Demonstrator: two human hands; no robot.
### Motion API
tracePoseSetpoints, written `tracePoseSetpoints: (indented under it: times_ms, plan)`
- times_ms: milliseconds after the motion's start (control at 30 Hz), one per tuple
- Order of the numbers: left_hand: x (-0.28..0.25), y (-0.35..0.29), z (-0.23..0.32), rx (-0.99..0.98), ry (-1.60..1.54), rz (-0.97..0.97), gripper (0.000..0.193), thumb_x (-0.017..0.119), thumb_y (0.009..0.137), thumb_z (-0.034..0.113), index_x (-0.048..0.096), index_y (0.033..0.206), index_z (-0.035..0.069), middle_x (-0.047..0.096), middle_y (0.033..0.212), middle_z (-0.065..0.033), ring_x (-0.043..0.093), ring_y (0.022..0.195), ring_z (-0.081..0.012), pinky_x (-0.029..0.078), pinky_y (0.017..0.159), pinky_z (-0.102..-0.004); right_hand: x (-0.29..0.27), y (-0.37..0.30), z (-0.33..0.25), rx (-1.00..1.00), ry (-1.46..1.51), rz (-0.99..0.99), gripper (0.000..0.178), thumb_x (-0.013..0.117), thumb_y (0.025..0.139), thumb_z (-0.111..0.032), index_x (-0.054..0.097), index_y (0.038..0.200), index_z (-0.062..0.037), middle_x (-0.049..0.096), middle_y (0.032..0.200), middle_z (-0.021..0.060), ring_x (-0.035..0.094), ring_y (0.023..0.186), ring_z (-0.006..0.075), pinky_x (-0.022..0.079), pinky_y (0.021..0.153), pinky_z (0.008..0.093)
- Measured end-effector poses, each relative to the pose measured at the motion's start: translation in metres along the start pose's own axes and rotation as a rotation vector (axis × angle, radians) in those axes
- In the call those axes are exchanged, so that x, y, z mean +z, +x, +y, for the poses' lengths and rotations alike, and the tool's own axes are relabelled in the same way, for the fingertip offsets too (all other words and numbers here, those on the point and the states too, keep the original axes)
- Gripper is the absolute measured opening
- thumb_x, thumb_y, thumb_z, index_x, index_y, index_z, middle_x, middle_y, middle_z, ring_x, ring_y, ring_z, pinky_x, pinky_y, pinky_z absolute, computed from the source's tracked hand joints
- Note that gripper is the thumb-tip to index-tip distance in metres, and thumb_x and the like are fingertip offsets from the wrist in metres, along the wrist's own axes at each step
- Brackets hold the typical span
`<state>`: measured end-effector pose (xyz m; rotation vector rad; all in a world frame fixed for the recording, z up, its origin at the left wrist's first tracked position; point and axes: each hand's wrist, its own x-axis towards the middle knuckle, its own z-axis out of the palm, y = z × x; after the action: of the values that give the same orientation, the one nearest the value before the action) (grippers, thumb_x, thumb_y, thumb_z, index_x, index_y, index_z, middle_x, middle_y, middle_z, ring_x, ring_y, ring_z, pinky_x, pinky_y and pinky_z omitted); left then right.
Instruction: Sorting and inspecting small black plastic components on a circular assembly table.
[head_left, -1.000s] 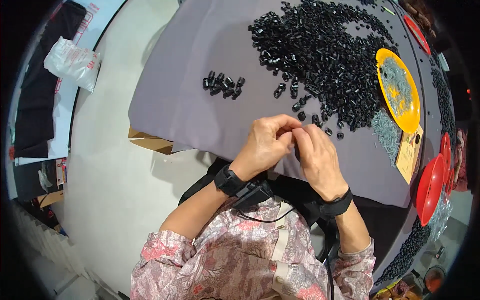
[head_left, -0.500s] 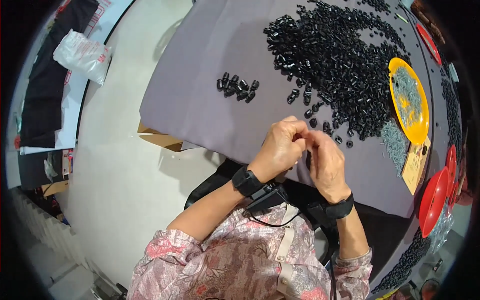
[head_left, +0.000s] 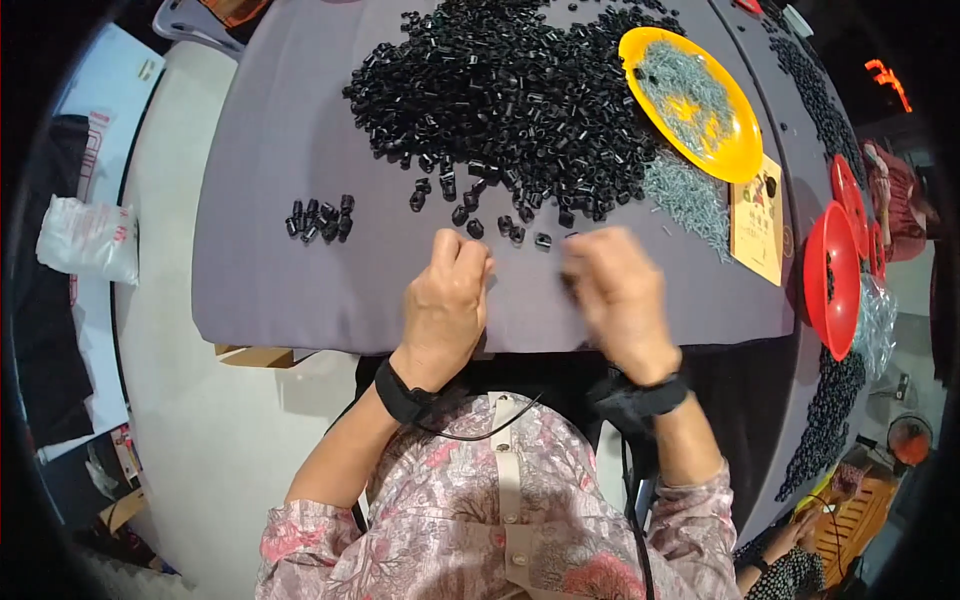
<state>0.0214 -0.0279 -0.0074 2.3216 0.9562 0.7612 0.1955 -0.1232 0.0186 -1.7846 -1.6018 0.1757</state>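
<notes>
My left hand (head_left: 445, 305) is closed with its fingertips pressed together just above the grey cloth; whatever they hold, if anything, is hidden. Off to its right, my right hand (head_left: 622, 300) is smeared by motion, its fingers curled down beside the near edge of a pile of small black plastic pieces (head_left: 500, 100). A few loose black pieces (head_left: 475, 229) lie between that pile and my hands. Farther left, a small separate cluster of black pieces (head_left: 320, 220) rests on the cloth.
A yellow plate (head_left: 742, 150) bears thin grey screw-like pins; more pins (head_left: 690, 200) are heaped beside it, next to a tan printed card (head_left: 757, 225). Red bowls (head_left: 832, 280) stand at the right. The grey-covered table (head_left: 260, 300) ends before my body. Another person's hand (head_left: 790, 540) shows lower right.
My hands were together with fingertips meeting; now they are apart, the right one by the pile's near edge. The whole view has shifted, so the table sits farther left.
</notes>
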Motion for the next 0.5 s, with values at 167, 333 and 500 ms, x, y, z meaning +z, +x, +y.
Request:
tracePoseSetpoints:
  times_ms: [167, 333, 500]
  plan:
    - [-0.034, 0.005, -0.024, -0.054, -0.008, 0.100, 0.004, 0.060, 0.089, 0.002, 0.057, 0.091, 0.002, 0.052, 0.090, -0.0152, 0.059, 0.074, -0.0369, 0.048, 0.063, -0.0425, -0.054, -0.014, 0.076, 0.150, -0.319, 0.151, 0.010, 0.062, 0.085, 0.003, 0.063, 0.095, 0.0023, 0.057, 0.081, 0.0132, 0.056, 0.068, 0.0260, 0.045, 0.063, 0.0318]
    - [-0.072, 0.017, -0.074, -0.036, 0.215, 0.203, 0.005, 0.066, 0.085, 0.002, 0.064, 0.090, 0.001, 0.056, 0.085, -0.0136, 0.060, 0.074, -0.0328, 0.048, 0.065, -0.0394, -0.049, -0.014, 0.084, 0.208, -0.342, 0.140, 0.006, 0.062, 0.084, 0.003, 0.062, 0.091, 0.0026, 0.055, 0.082, 0.0188, 0.057, 0.073, 0.0376, 0.046, 0.066, 0.0417]
    - [-0.083, 0.021, -0.098, -0.143, 0.208, 0.207, 0.011, 0.071, 0.082, 0.002, 0.067, 0.092, 0.001, 0.059, 0.087, -0.0107, 0.061, 0.070, -0.0236, 0.050, 0.064, -0.0322, -0.049, -0.013, 0.088, 0.151, -0.425, 0.061, 0.006, 0.055, 0.091, -0.001, 0.053, 0.095, 0.0028, 0.058, 0.086, 0.0202, 0.058, 0.078, 0.0367, 0.045, 0.071, 0.0418]
